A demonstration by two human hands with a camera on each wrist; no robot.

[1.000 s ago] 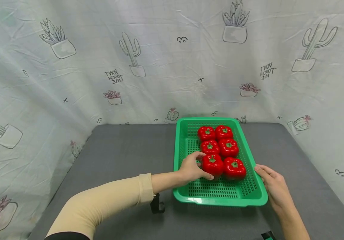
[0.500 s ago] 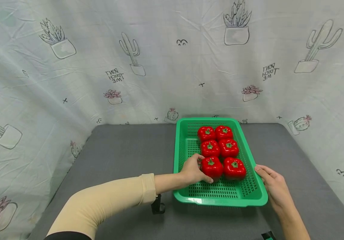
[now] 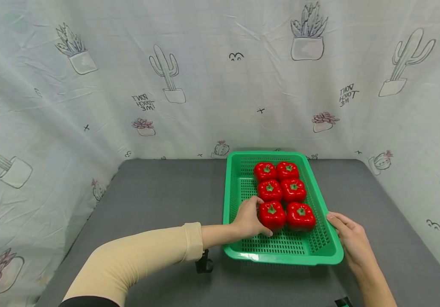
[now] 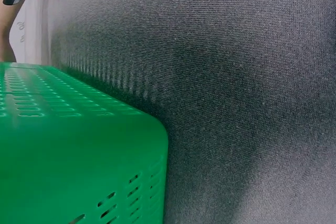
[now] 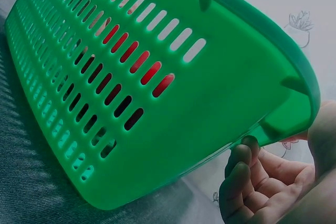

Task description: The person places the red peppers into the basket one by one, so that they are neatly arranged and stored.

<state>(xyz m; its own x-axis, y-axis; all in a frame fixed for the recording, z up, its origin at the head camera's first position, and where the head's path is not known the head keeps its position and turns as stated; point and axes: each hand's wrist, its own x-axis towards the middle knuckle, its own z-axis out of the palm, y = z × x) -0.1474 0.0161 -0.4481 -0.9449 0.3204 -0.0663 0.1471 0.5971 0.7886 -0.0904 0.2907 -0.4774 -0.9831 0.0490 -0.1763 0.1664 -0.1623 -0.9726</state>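
Note:
Several red bell peppers with green stems stand in two columns inside a green perforated plastic basket [image 3: 239,256]. My left hand [image 3: 248,218] reaches over the basket's left rim and holds the near-left bell pepper [image 3: 272,215], thumb on its near side and fingers behind it. This pepper sits beside the near-right bell pepper [image 3: 301,216]. At the basket's right rim, near the front corner, my right hand [image 3: 352,241] grips the edge. In the right wrist view, curled fingertips of the right hand [image 5: 262,182] show under the rim; red shows through the basket's slots.
A grey cloth-covered table [image 3: 166,192] lies under the basket. Behind and beside it hangs a white curtain [image 3: 212,85] printed with cacti. A black strap piece [image 3: 204,263] hangs below the left wrist. The left wrist view mostly shows the basket corner [image 4: 84,150] and grey cloth.
The near-left bell pepper, held in my left hand, has shifted slightly towards the basket's front. The right hand has stayed on the rim. The head view has tilted slightly.

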